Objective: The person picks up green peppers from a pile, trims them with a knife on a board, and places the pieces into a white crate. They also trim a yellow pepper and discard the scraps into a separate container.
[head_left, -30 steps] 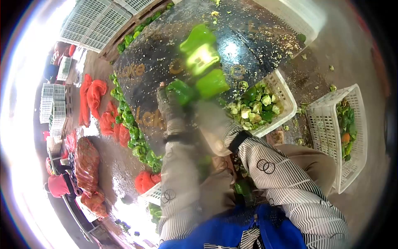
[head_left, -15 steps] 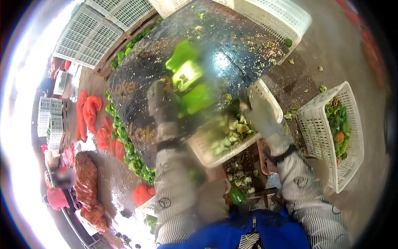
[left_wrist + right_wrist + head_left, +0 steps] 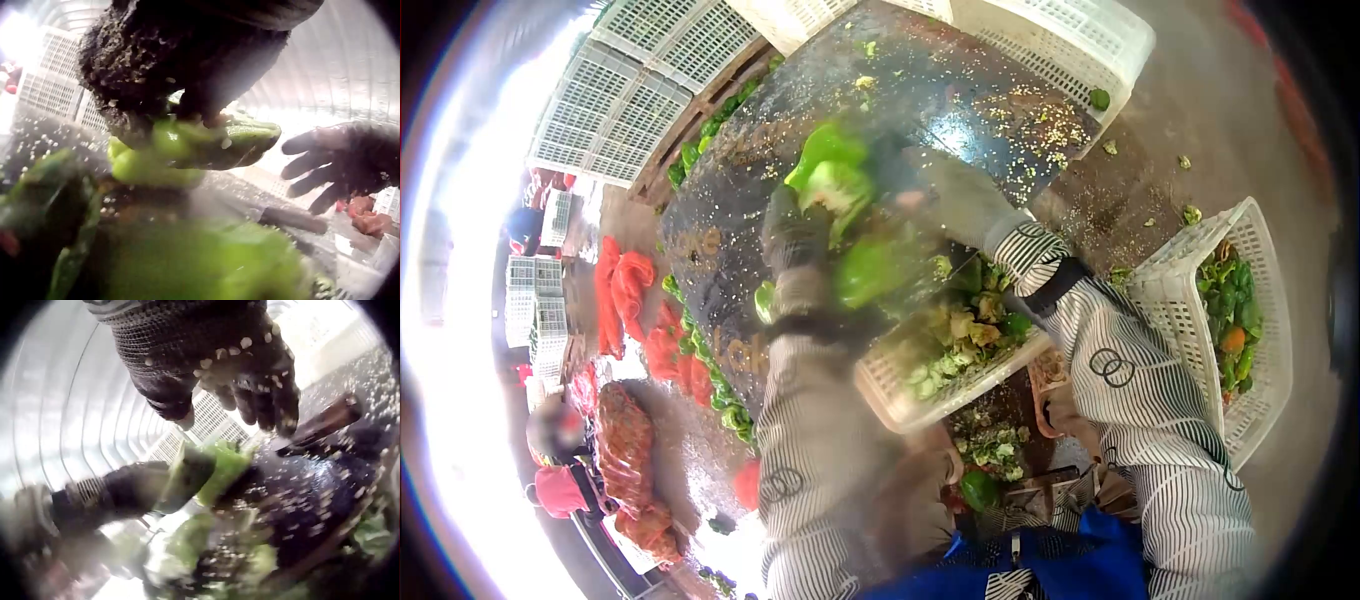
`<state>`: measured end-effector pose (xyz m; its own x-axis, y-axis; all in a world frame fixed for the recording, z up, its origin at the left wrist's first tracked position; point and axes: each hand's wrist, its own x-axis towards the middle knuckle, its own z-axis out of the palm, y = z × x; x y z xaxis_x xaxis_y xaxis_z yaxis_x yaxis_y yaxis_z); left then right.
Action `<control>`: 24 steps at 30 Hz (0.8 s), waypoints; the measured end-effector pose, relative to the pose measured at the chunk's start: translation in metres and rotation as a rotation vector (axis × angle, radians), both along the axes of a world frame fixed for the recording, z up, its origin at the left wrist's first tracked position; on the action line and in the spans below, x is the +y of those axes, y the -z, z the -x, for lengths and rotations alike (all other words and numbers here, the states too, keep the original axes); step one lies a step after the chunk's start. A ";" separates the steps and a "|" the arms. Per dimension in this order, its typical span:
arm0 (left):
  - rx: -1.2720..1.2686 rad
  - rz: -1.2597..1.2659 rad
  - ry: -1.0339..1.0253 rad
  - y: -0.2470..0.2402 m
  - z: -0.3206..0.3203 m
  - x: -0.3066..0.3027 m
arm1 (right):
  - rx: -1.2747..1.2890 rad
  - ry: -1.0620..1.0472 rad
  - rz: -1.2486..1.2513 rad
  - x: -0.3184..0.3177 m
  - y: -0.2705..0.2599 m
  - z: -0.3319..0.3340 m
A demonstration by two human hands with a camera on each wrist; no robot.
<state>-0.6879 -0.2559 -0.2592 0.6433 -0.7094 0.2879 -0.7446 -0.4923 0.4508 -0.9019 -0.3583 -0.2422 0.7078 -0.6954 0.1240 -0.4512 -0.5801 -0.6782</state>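
My gloved left hand (image 3: 795, 235) grips a green bell pepper (image 3: 247, 144), cut open with a pale inside; the right wrist view shows the same pepper (image 3: 187, 475) at its fingers. My gloved right hand (image 3: 965, 195) hangs over the dark sheet, its fingers spread apart and holding nothing in the left wrist view. Below those fingers, a knife (image 3: 331, 422) with a brown handle lies on the sheet. Another green pepper (image 3: 870, 270), blurred, sits between the hands. Peppers overlap beyond the left fingertips in the head view.
A white crate (image 3: 890, 408) of pepper scraps stands at the near table edge. Another crate (image 3: 1270, 400) with peppers is on the right. Pale seeds dot the dark sheet (image 3: 730, 180). Stacked crates (image 3: 600, 110) stand far left, with red net sacks (image 3: 632, 283) on the floor.
The right hand passed from beside the peppers to above the scrap crate, then came back left over the sheet. The left hand now holds a cut pepper; half a second ago it was beside the peppers.
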 end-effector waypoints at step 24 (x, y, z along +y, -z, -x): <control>0.944 0.599 0.386 -0.090 0.202 0.148 | -0.672 -0.254 -0.529 0.133 -0.122 0.141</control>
